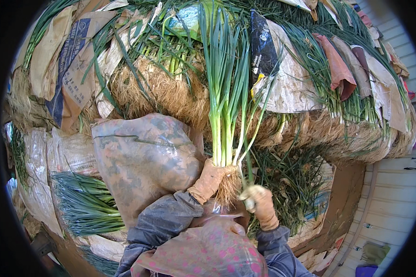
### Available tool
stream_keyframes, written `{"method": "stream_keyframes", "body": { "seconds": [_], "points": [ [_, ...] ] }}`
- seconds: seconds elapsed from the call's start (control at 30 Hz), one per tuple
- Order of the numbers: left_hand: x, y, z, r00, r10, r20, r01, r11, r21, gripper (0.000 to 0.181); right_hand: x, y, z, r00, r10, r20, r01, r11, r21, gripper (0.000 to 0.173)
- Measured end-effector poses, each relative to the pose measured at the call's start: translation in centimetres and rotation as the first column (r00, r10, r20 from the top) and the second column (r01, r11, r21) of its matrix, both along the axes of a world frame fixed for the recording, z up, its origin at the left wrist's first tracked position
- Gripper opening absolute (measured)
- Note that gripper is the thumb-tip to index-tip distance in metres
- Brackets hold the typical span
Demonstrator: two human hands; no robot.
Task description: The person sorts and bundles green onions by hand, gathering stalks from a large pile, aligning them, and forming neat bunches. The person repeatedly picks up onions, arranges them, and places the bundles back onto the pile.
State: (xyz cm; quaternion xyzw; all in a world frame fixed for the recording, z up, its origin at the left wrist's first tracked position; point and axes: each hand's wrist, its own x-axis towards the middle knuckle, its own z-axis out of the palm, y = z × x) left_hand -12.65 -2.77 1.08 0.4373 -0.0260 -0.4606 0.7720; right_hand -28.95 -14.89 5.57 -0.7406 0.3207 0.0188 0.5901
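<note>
My left hand (213,178), in a soiled tan glove, grips a bunch of green onions (223,135) low on the white stems. Their leaves point up and away from me, and the tangled brown roots (227,188) hang below the glove. My right hand (261,206), gloved too, is just right of the roots with its fingers curled. A green leaf strand (250,169) runs from beside the bunch down to these fingers; blur hides the exact grip. A plastic apron with pink dots (215,249) covers my lap.
Stacked green onions with matted roots (159,86) form a bank ahead, partly covered by sacks (287,72). Camouflage-patterned plastic (149,149) drapes at left, beside trimmed onions (90,204). Discarded leaves (287,187) heap at right, near a ribbed white wall (391,197).
</note>
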Motion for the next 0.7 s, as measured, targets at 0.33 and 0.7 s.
{"method": "stream_keyframes", "body": {
  "seconds": [0.33, 0.7],
  "points": [
    [-0.1, 0.4, 0.7, 0.991, -0.009, -0.130, 0.003, 0.999, -0.049, 0.030, 7.5, -3.3, -8.3, 0.971, 0.141, 0.194, -0.070, 0.940, -0.333, 0.067],
    [0.3, 0.7, 0.3, 0.998, -0.045, -0.052, 0.045, 0.999, 0.002, 0.026, 7.5, -3.1, -1.8, 0.942, -0.308, 0.135, 0.270, 0.932, 0.242, 0.059]
  ]
}}
